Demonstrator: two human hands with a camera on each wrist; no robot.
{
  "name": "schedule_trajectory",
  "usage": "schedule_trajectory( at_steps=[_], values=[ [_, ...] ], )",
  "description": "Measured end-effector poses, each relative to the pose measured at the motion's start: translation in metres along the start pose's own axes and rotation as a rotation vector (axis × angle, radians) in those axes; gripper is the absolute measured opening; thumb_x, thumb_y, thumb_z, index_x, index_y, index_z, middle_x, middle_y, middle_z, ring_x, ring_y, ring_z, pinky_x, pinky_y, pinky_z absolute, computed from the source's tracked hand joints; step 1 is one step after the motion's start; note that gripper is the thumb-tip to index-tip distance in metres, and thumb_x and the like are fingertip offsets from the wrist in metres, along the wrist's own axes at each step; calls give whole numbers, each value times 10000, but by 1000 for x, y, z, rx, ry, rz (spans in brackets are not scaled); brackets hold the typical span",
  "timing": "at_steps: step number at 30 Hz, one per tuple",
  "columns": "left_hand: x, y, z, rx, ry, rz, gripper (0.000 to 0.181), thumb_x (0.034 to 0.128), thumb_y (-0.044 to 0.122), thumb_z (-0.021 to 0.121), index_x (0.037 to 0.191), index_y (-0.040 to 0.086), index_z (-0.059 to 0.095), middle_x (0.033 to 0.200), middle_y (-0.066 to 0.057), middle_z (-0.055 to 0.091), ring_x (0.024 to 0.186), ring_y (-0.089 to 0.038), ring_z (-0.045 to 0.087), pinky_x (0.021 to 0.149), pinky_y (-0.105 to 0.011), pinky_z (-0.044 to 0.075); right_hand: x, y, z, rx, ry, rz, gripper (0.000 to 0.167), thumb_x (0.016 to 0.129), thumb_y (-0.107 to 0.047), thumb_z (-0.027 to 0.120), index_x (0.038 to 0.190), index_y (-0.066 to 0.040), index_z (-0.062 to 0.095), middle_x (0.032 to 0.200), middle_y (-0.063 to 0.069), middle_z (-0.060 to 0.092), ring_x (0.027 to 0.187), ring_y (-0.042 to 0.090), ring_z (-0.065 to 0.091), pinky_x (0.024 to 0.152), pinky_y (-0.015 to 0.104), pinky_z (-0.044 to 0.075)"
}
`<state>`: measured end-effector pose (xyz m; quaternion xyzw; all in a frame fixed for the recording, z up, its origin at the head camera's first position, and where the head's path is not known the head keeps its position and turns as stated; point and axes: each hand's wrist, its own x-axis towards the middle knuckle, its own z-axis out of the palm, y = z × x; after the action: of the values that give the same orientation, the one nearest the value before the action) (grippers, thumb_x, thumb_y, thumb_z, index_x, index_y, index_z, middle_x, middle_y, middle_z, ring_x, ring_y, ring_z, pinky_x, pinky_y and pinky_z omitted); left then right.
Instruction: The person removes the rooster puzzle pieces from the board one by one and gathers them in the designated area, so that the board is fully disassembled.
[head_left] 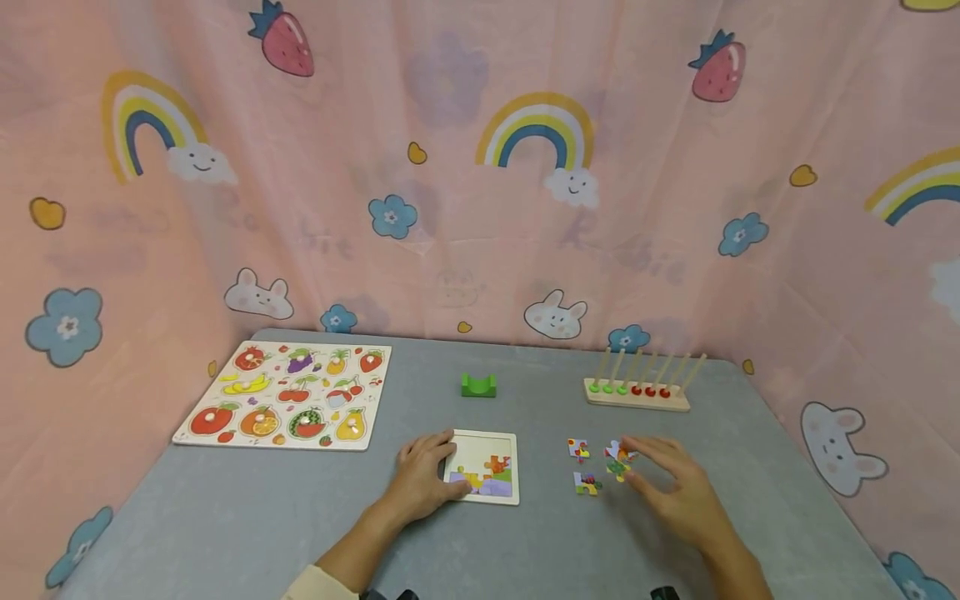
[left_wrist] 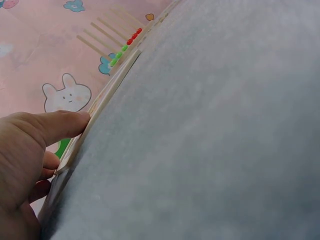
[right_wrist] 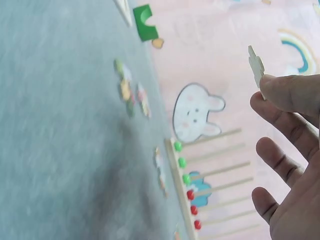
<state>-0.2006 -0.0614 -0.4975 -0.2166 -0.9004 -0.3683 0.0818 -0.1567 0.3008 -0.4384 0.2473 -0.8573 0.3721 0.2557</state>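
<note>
My left hand (head_left: pixel 422 479) grips the left side of a small wooden puzzle tray (head_left: pixel 480 436), its thumb (left_wrist: pixel 67 125) at the near edge. Several joined pieces (head_left: pixel 487 482) lie in the tray's lower part; its upper part shows bare wood. Over the table to the right, my right hand (head_left: pixel 678 492) pinches a jigsaw piece (right_wrist: pixel 256 66) between thumb and forefinger, the other fingers apart. In the head view that jigsaw piece (head_left: pixel 618 470) looks green and yellow. Loose pieces lie close by: one (head_left: pixel 578 450) at the back, another (head_left: pixel 587 483) nearer, a third (head_left: pixel 617 451) beside the fingertips.
A fruit peg board (head_left: pixel 273 396) lies at the back left. Behind the tray stands a green notched block (head_left: pixel 478 386). At the back right is a wooden rack (head_left: pixel 637 397) with upright pegs and green and red beads. A pink patterned curtain (head_left: pixel 465 250) surrounds the grey table.
</note>
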Motion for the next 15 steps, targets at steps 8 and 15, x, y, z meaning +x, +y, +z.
schedule_trajectory(
  at_steps=[8,15],
  values=[
    [1,1,-1,-9,-14,-16,593,703,249,844,1168,-60,644,1341,-156,532,1236,-350,444,987,-600,212,-12,19,-4,-32,-17,55,462,715,82,792,1156,4,679,1063,76,682,1040,59,486,891,119,309],
    [1,2,-2,-13,-17,-14,593,699,246,836,1166,-64,642,1336,-159,534,1235,-356,442,986,-597,217,-21,30,-3,-43,-41,131,438,748,39,788,1170,7,673,1060,68,685,992,71,489,849,173,343]
  ],
)
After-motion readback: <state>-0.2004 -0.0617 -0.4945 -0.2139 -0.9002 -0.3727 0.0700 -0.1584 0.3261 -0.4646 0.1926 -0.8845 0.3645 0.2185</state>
